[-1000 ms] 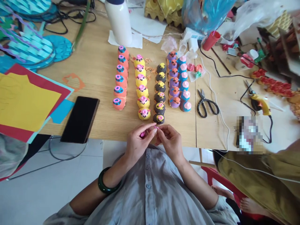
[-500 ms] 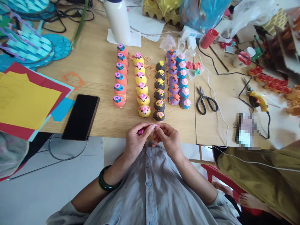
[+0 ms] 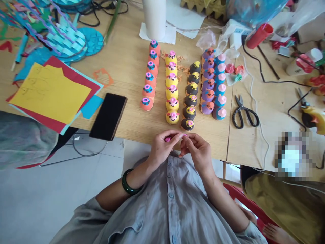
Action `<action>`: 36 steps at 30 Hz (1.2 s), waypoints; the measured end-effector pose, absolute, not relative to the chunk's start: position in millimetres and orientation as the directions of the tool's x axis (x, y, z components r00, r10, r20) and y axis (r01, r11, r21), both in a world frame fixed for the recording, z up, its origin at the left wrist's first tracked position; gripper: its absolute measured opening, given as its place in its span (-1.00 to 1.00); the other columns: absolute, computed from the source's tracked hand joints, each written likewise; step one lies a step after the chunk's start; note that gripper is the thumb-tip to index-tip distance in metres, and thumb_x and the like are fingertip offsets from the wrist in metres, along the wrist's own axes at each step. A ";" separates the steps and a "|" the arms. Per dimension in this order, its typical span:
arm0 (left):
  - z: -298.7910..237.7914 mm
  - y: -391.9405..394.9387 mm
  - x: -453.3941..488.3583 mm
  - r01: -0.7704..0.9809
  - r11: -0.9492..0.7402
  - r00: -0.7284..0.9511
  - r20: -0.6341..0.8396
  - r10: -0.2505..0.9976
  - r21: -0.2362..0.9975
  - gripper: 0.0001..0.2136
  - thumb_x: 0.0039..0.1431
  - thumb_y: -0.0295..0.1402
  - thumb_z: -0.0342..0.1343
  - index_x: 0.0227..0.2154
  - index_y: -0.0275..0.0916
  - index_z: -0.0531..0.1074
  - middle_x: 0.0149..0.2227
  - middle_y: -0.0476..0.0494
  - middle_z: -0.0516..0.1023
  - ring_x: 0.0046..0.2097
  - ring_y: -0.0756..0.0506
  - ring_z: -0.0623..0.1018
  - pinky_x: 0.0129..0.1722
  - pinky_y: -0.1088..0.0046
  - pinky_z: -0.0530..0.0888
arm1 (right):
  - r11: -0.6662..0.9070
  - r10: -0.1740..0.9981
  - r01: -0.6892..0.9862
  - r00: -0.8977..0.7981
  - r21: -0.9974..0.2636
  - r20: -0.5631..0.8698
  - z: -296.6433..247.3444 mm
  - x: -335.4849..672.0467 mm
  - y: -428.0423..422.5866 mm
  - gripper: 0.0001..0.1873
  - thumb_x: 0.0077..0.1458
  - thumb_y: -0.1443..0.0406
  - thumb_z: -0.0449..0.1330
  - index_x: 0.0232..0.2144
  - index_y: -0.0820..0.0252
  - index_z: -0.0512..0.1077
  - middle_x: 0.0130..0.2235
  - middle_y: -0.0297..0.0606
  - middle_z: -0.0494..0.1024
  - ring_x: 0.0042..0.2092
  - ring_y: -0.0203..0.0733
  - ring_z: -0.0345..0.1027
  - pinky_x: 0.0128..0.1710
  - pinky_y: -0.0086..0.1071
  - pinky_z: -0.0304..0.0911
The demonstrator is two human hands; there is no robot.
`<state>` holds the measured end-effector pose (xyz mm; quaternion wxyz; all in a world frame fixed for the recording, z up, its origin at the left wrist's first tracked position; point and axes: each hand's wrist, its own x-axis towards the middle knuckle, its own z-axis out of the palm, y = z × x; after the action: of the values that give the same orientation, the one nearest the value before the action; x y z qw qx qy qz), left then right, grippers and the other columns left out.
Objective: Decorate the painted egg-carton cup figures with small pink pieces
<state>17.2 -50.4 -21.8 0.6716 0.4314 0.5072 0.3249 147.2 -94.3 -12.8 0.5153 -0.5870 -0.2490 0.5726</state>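
Observation:
At the table's front edge, my left hand point(image 3: 162, 147) is closed around a lump of pink modelling clay point(image 3: 168, 139). My right hand point(image 3: 199, 150) meets it fingertip to fingertip, pinching a tiny pink bit of clay point(image 3: 184, 135) that both hands touch. Just beyond my fingers stand rows of small domed figures with painted or clay faces: orange ones point(image 3: 149, 78), yellow ones point(image 3: 172, 91), black ones point(image 3: 191, 100), purple ones point(image 3: 208, 95) and blue ones with pink tops point(image 3: 220, 89). The nearest black dome sits close above my hands.
To the left lie a dark phone point(image 3: 108, 117) and stacked coloured sheets point(image 3: 53, 95). On the right are black-handled scissors point(image 3: 245, 113), a white cable point(image 3: 259, 128) and a yellow glue gun point(image 3: 315, 118). A white bottle point(image 3: 154, 20) stands behind. Another person's clothed leg point(image 3: 286, 200) shows at right.
The view has shifted left, so everything on the table appears further right. My hands keep the same pinch at the table edge, with the pink clay still in them.

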 end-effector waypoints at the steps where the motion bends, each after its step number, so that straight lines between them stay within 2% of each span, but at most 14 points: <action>1: -22.6 -50.6 17.3 -0.013 0.428 0.279 -0.408 0.869 0.904 -0.71 0.15 -0.09 0.27 -0.29 -0.23 0.65 -0.45 -0.03 0.53 -0.54 0.11 0.27 -0.62 0.62 0.25 | -0.347 0.880 -0.300 0.222 -0.888 -0.419 -13.0 146.5 -94.2 -0.63 0.02 0.02 0.40 -0.34 0.18 0.48 -0.53 -0.43 0.51 -0.60 -0.33 0.37 -0.62 -0.40 0.48; 10: -24.2 -53.3 13.8 -0.114 0.597 0.305 -0.544 0.782 0.794 -0.61 0.14 0.00 0.26 -0.16 -0.20 0.66 -0.46 0.01 0.41 -0.57 0.15 0.24 -0.65 0.65 0.17 | -0.343 0.878 -0.307 0.232 -0.888 -0.419 -15.8 146.7 -93.4 -0.66 0.06 0.03 0.37 -0.36 0.18 0.47 -0.52 -0.43 0.51 -0.60 -0.36 0.35 -0.63 -0.42 0.46; 14: -24.6 -55.7 12.1 -0.121 0.581 0.362 -0.509 0.780 0.804 -0.64 0.08 -0.06 0.33 -0.18 -0.22 0.66 -0.51 0.02 0.42 -0.57 0.14 0.26 -0.65 0.66 0.19 | -0.347 0.879 -0.340 0.206 -0.874 -0.429 -17.0 147.2 -94.6 -0.66 0.05 0.04 0.39 -0.36 0.18 0.48 -0.51 -0.42 0.52 -0.60 -0.35 0.36 -0.63 -0.41 0.46; 19: -22.9 -56.1 13.4 -0.156 0.577 0.333 -0.507 0.795 0.802 -0.68 0.04 -0.10 0.36 -0.27 -0.25 0.66 -0.53 0.02 0.42 -0.56 0.13 0.27 -0.64 0.65 0.20 | -0.363 0.881 -0.326 0.184 -0.873 -0.436 -13.7 145.7 -97.0 -0.64 0.03 0.02 0.38 -0.37 0.18 0.47 -0.52 -0.43 0.50 -0.60 -0.35 0.34 -0.63 -0.40 0.47; 24: -22.3 -57.4 13.7 -0.175 0.592 0.333 -0.519 0.788 0.787 -0.70 0.01 -0.11 0.38 -0.30 -0.24 0.67 -0.60 0.08 0.30 -0.58 0.14 0.18 -0.63 0.62 0.15 | -0.281 0.886 -0.240 0.307 -0.929 -0.347 -9.7 145.2 -101.9 -0.69 0.09 0.07 0.36 -0.28 0.16 0.47 -0.50 -0.44 0.50 -0.59 -0.35 0.37 -0.59 -0.40 0.46; 27: -24.2 -59.7 13.8 -0.179 0.592 0.333 -0.517 0.788 0.786 -0.69 -0.02 -0.12 0.40 -0.30 -0.25 0.67 -0.55 0.06 0.38 -0.58 0.15 0.18 -0.64 0.61 0.12 | -0.217 0.889 -0.146 0.378 -0.965 -0.257 -9.7 144.2 -105.2 -0.73 0.11 0.10 0.35 -0.28 0.16 0.50 -0.47 -0.41 0.52 -0.57 -0.35 0.41 -0.55 -0.42 0.42; 30: -23.9 -62.0 13.7 -0.190 0.610 0.348 -0.528 0.775 0.769 -0.66 -0.06 -0.12 0.43 -0.29 -0.27 0.66 -0.51 0.03 0.44 -0.59 0.17 0.19 -0.64 0.62 0.11 | -0.185 0.895 -0.084 0.397 -0.979 -0.204 -10.9 143.6 -108.2 -0.75 0.11 0.11 0.35 -0.30 0.16 0.52 -0.46 -0.39 0.54 -0.55 -0.34 0.42 -0.53 -0.42 0.40; 36: -17.7 -67.2 11.8 -0.190 0.614 0.383 -0.518 0.765 0.766 -0.65 -0.03 -0.10 0.41 -0.33 -0.31 0.64 -0.56 0.07 0.37 -0.62 0.17 0.18 -0.67 0.61 0.07 | -0.176 0.905 -0.044 0.385 -0.983 -0.179 -12.5 143.3 -113.9 -0.79 0.13 0.14 0.35 -0.29 0.15 0.53 -0.45 -0.38 0.55 -0.52 -0.33 0.43 -0.51 -0.42 0.38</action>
<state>11.8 -67.2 -17.7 0.7709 0.3117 0.4613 0.3094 143.3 -113.9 -12.5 0.5435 -0.6302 -0.3418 0.4367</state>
